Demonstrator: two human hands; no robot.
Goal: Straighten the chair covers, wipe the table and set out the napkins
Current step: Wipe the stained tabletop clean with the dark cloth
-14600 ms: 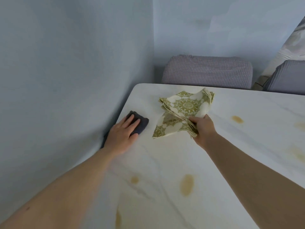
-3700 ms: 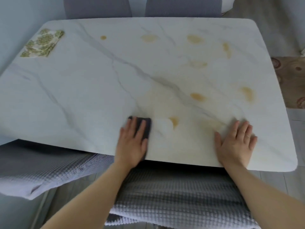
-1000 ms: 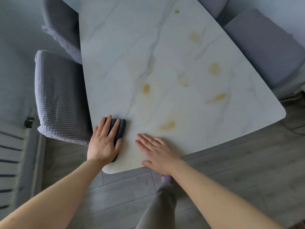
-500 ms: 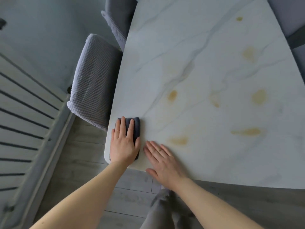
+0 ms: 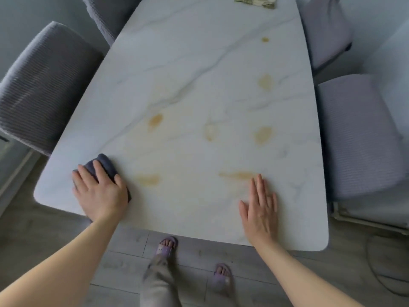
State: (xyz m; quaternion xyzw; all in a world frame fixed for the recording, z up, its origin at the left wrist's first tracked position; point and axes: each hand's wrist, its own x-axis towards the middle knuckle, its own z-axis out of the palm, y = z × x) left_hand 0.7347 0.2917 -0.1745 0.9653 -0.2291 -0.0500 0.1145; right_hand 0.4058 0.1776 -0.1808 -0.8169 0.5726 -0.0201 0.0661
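Note:
A white marble-look table (image 5: 199,69) with yellowish patches fills the view. My left hand (image 5: 99,191) presses a dark blue cloth (image 5: 104,166) flat on the table near its front left corner. My right hand (image 5: 261,209) lies flat and empty on the table near the front edge, fingers apart. A stack of green-patterned napkins (image 5: 256,1) sits at the far end, partly cut off by the frame. Grey-covered chairs stand on the left (image 5: 44,85) and on the right (image 5: 358,134).
A second left chair (image 5: 106,12) and a second right chair (image 5: 323,29) stand farther back. My feet in slippers (image 5: 166,247) are on the grey wood floor below the table's short front edge. A wall runs along the right side.
I have stepped around to the table's short end. My right hand has shifted away to the right of the left hand. The cloth now sits bunched under my left fingers.

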